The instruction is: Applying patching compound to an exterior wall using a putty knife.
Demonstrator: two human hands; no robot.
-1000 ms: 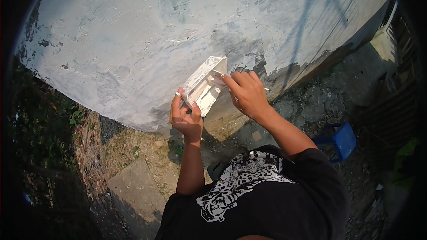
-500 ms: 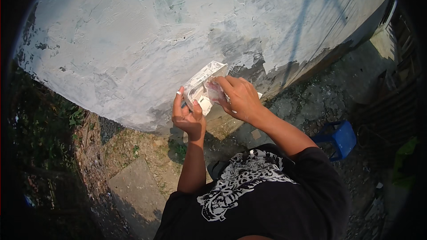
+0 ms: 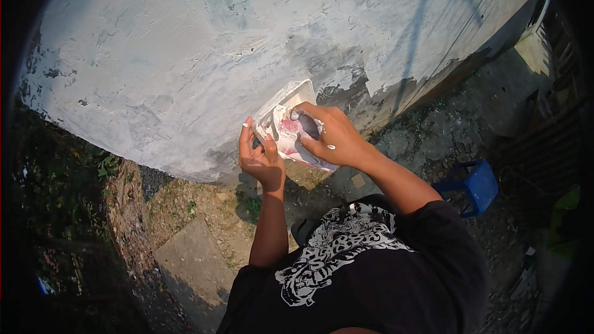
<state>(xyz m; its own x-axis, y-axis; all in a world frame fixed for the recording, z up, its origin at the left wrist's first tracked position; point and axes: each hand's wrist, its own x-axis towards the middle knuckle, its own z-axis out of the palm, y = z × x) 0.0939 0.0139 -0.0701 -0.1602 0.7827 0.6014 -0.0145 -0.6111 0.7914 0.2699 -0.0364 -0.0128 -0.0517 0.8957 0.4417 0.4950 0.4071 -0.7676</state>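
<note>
My left hand (image 3: 262, 159) is closed round the near left end of a white rectangular plastic tub (image 3: 304, 91), which tilts in front of the wall. White paste sticks to its inside and dots my fingers. In my right hand (image 3: 337, 136) is a flat pinkish scraper (image 3: 289, 126), pinched between thumb and fingers and smeared with white paste. The scraper lies over the tub's open side, and my fingers hide part of it. Just beyond the tub rises a wall (image 3: 185, 55) coated with rough white plaster, with dark bare patches low down.
A blue plastic stool (image 3: 476, 187) stands on the ground to the right. At the lower left lies a concrete slab (image 3: 193, 256) amid soil and rubble. Dark plants (image 3: 62, 198) border the far left. Corrugated sheeting (image 3: 544, 130) runs along the right side.
The scraper has turned, so its pasted pinkish face now shows across the tub. My right hand has rotated with it, while my left hand keeps its hold and the tub tilts slightly differently.
</note>
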